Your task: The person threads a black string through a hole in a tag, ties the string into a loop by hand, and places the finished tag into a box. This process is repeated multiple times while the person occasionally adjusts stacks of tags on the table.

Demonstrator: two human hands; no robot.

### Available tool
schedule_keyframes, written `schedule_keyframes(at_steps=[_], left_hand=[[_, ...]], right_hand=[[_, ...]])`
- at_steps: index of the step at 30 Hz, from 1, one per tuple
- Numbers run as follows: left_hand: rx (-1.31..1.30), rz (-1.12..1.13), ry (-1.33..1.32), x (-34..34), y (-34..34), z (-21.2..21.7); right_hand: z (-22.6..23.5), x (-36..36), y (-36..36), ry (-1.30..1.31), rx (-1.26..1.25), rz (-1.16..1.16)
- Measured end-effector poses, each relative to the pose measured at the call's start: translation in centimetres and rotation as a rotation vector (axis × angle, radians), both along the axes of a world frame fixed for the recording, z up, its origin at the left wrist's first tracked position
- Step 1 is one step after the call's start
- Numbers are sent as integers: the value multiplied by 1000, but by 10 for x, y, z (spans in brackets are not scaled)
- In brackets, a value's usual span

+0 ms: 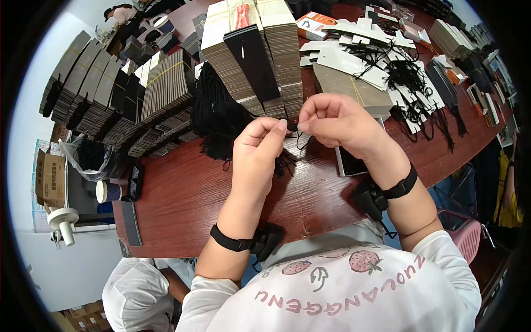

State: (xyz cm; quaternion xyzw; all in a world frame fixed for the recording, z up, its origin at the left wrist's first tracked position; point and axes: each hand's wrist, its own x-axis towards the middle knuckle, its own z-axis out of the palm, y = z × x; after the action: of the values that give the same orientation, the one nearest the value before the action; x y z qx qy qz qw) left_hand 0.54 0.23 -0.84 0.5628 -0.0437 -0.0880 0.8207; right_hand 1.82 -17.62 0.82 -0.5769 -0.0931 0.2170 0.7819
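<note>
Over the near part of the table my left hand (258, 148) and my right hand (344, 126) face each other, fingertips almost touching. Both are closed in a pinch on a thin black cord (302, 145), whose loose end loops down below the right fingertips. What lies right between the fingertips is too small to make out. Left of my left hand a thick bundle of black cords (217, 113) spills onto the tabletop. Just beyond my hands a long black card (253, 65) leans against a tall stack of grey boards (232, 66).
More banded board stacks (166, 83) line the left. White tags with black cords (406, 77) lie heaped on the right, beside an orange and white box (316, 25). A paper cup (108, 191) stands by the table's left edge. Another person's white sleeve (135, 293) is at lower left.
</note>
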Motion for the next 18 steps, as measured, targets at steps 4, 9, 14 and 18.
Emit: schedule_keyframes(at_steps=[4, 9, 14, 18], left_hand=[[12, -3, 4, 0, 1, -2], [23, -15, 8, 0, 0, -1], [27, 1, 6, 1, -1, -2], [49, 12, -8, 1, -2, -2]], right_hand=[[5, -2, 2, -43, -95, -46], [6, -4, 4, -123, -149, -101], [5, -3, 3, -179, -189, -131], [7, -1, 1, -179, -338, -140]])
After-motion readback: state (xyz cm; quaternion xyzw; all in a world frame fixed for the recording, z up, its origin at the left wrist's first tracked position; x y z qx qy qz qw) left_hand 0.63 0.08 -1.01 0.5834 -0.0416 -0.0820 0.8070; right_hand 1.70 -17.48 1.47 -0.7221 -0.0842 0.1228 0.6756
